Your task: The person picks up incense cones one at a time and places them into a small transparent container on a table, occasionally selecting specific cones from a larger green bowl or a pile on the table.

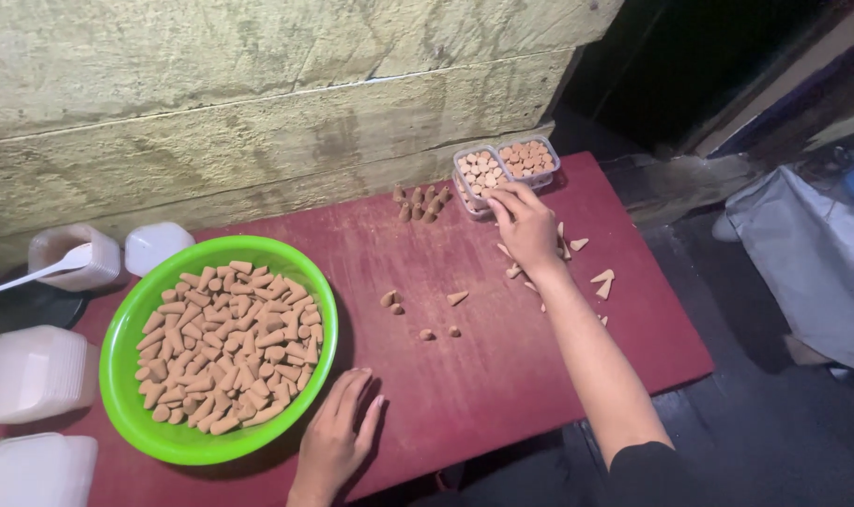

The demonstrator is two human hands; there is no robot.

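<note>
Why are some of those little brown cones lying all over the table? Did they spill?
Maybe. Loose tan cones lie tipped over on the dark red tabletop, more beside the right hand. Others are neat: a standing cluster, packed clear plastic boxes, and the green plastic bowl. Nothing looks broken.

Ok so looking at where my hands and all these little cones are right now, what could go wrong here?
The right hand reaches over loose cones lying near the table's right edge; the forearm could sweep some off. The small clear boxes sit at the far corner, so a push might tip them over. The standing cones beside them could topple if bumped.
</note>
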